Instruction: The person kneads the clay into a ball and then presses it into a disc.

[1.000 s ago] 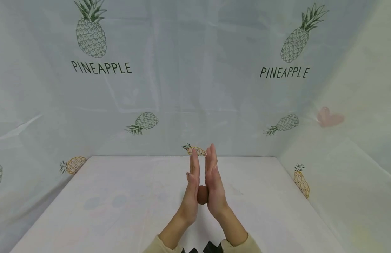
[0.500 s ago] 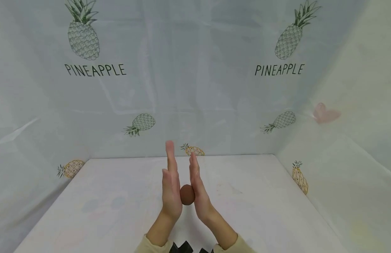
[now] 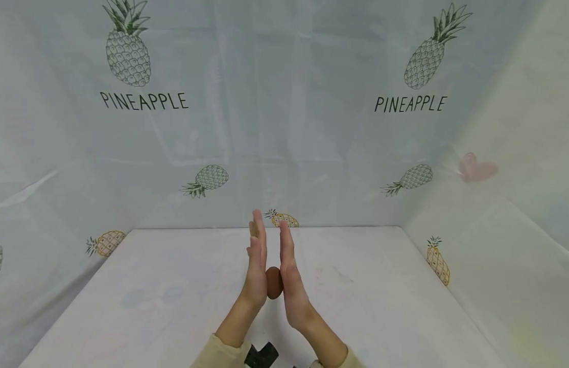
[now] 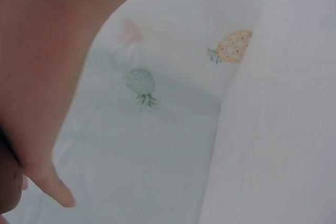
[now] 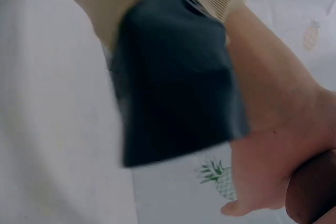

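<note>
In the head view my left hand [image 3: 257,268] and right hand [image 3: 292,281] stand upright, palms facing each other with fingers straight and pointing away from me. Between the palms is a smooth brown ball [image 3: 274,283], slightly oval, its sides partly covered by the hands. Both palms press on it above the white table. The left wrist view catches the brown ball [image 4: 9,184] at its lower left edge under a palm. At the lower right of the right wrist view, the same ball [image 5: 312,190] looks dark against a palm.
A white table [image 3: 174,317] spreads beneath the hands. Pale sheeting [image 3: 284,102] printed with pineapples hangs behind it and along both sides. Beige sleeves [image 3: 222,352] cover the forearms, and a black device [image 3: 261,355] sits by the left wrist.
Both hands and the ball have shifted left from a second ago. The left hand has slid forward past the right, then back a little, with the ball staying between the palms.
</note>
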Demonstrator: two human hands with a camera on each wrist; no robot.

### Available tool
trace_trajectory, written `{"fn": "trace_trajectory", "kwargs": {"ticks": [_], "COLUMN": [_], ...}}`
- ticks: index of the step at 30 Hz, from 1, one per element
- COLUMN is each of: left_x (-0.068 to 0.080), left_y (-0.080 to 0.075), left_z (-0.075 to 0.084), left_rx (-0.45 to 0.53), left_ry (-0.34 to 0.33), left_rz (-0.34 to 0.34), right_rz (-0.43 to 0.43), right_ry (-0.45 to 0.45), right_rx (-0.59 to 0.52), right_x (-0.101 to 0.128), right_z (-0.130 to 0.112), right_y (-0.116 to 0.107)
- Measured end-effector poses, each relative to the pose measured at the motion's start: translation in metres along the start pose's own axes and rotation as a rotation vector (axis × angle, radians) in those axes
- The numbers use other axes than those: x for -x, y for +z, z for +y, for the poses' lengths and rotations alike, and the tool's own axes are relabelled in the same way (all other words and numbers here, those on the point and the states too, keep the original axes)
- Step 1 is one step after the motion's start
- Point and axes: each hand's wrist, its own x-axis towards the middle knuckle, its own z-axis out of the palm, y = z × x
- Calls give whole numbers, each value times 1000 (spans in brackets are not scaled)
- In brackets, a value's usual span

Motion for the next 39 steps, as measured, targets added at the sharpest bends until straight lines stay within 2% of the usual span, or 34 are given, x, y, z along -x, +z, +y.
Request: {"fn": "trace_trajectory", "kwargs": {"ticks": [3,6,12,15,19,22,24,27,31,35,39], "left_x": [2,5,11,14,17,16,13,7,2,1,5], "left_y": [8,15,23,25,21,15,11,4,-2,1,12], "left_z": [-3,-5,-4,0,5,8,8,4,-3,-9,-13], "left_rx": [3,20,75,100,63,8,-27,-50,-58,-84,-95], "left_ry": [4,15,8,35,127,196,212,187,125,85,75], "left_rz": [-81,-138,-200,-214,-192,-146,-107,-44,13,15,-20], "right_rz": [33,69,154,176,139,71,23,-18,-15,-3,7], "right_ry": [-34,-30,29,48,76,83,77,72,82,85,86], "right_rx": [-2,-8,-22,-40,-77,-109,-126,-140,-137,-119,-99], "right_x": [-3,-5,-9,-10,-10,-9,-7,-6,-5,-6,-8], "right_z": [-1,-2,0,3,9,11,10,6,-3,-11,-13], "right_y": [-8,-17,-30,-33,-28,-19,-13,-6,-4,-11,-21]}}
